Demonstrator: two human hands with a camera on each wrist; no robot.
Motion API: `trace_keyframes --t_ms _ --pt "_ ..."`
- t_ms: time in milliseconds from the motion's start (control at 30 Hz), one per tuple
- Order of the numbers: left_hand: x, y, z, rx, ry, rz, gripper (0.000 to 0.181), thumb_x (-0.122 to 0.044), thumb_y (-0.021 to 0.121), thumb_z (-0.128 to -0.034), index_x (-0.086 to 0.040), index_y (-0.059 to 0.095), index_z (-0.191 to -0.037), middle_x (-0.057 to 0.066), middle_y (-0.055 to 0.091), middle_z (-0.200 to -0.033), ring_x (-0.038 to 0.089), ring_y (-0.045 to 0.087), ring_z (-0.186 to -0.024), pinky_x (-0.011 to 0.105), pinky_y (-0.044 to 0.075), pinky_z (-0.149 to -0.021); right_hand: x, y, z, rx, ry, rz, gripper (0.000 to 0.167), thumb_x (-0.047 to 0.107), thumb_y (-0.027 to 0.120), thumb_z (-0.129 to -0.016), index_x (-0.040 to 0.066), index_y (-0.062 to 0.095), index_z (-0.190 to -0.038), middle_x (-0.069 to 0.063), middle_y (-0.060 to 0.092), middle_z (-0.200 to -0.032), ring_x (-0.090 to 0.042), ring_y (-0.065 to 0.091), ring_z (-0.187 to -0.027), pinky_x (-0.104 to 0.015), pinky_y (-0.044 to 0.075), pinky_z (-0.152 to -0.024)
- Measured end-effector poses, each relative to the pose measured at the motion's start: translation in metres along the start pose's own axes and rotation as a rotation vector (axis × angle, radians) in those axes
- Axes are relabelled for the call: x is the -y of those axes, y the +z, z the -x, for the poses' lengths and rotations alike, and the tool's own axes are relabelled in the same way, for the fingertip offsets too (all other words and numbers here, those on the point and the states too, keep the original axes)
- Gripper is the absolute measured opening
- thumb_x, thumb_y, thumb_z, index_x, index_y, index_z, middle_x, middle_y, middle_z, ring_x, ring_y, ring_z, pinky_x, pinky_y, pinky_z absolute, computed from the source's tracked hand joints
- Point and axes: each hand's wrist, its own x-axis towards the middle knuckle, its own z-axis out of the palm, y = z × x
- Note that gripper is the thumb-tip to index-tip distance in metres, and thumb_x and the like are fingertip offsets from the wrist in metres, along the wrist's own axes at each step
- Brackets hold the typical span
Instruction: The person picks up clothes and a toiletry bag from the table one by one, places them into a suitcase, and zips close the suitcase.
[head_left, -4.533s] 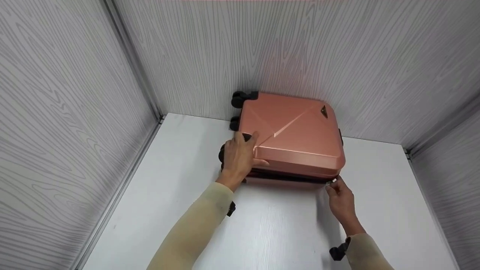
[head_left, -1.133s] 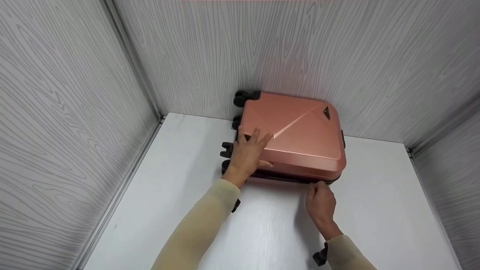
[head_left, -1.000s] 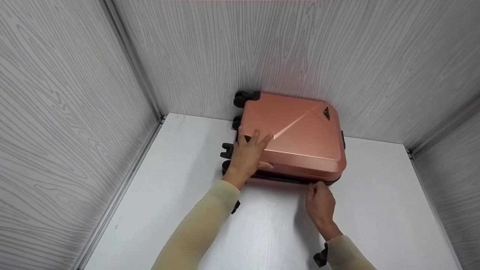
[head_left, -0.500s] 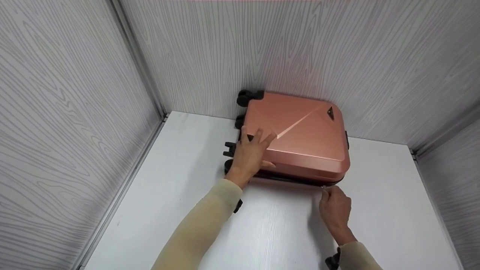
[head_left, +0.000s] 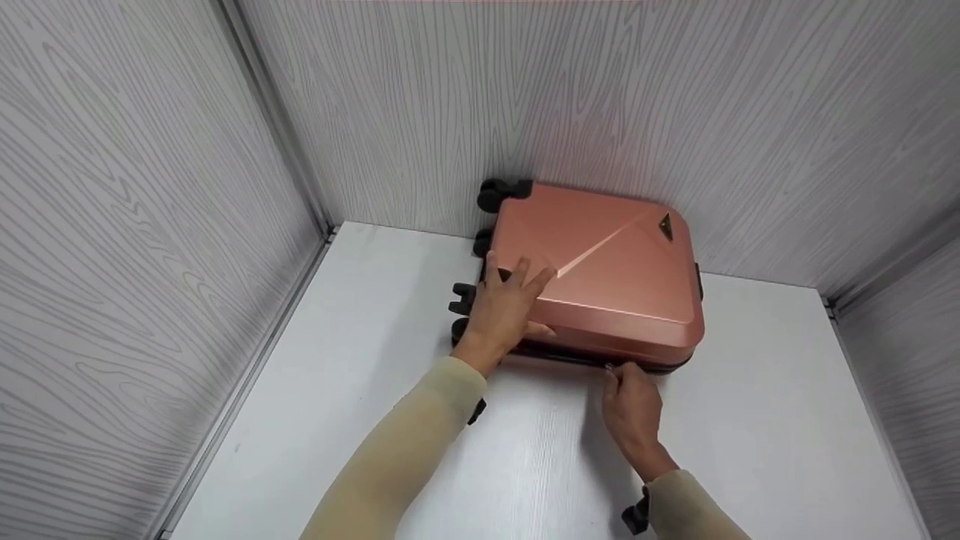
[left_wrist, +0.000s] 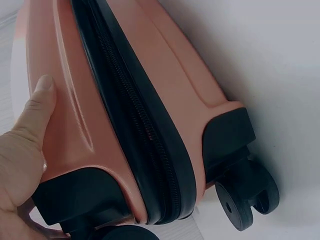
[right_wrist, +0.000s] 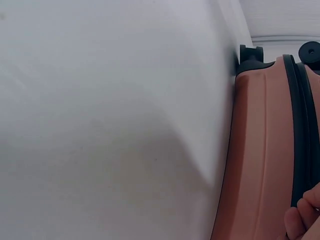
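A rose-pink hard-shell suitcase (head_left: 592, 259) lies flat with its black wheels to the left. My left hand (head_left: 499, 311) rests on its near left corner, fingers spread over the top and thumb along the side; the left wrist view shows the thumb (left_wrist: 40, 102) on the shell above a black corner guard. A dark zipper (left_wrist: 142, 117) runs round the suitcase between its two halves. At the near side, my right hand (head_left: 634, 405) pinches a small metal zipper pull (head_left: 610, 367) with curled fingers. In the right wrist view those fingers (right_wrist: 300, 217) partly hide the zipper band.
The suitcase lies on a white floor (head_left: 360, 322) close against a grey wood-grain back wall (head_left: 420, 112). Similar panels stand on the left (head_left: 127, 225) and right. Black caster wheels (left_wrist: 242, 195) stick out from the suitcase's left end.
Over the last second my right hand has gone right along the near side with the zipper pull, then back left. Since the oldest frame, my left hand has spread its fingers farther over the top.
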Motion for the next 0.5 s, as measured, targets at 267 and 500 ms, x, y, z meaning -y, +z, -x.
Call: trace_keyframes --t_ms 267,500 --pt "0.007 0.008 0.005 -0.027 0.038 0.019 0.109 -0.077 0.073 -0.0737 -0.040 0.029 -0.166 0.007 0.035 -0.171 0.061 0.016 -0.155 0.069 0.039 -0.115 -0.013 -0.002 0.002 -0.030 -0.023 0.038 0.011 0.012 0.072 -0.099 0.002 0.073 -0.094 -0.012 0.072 -0.084 -0.032 0.067 -0.075 -0.051 0.052 -0.068" --pt "0.008 0.013 0.006 -0.043 0.029 0.064 0.110 -0.077 0.074 -0.0715 -0.043 0.029 -0.166 0.006 0.033 -0.171 0.059 0.010 -0.157 0.071 0.028 -0.121 -0.016 -0.001 -0.001 -0.058 -0.098 0.007 0.008 0.006 0.075 -0.096 0.003 0.074 -0.088 -0.010 0.069 -0.078 -0.026 0.062 -0.069 -0.043 0.049 -0.063"
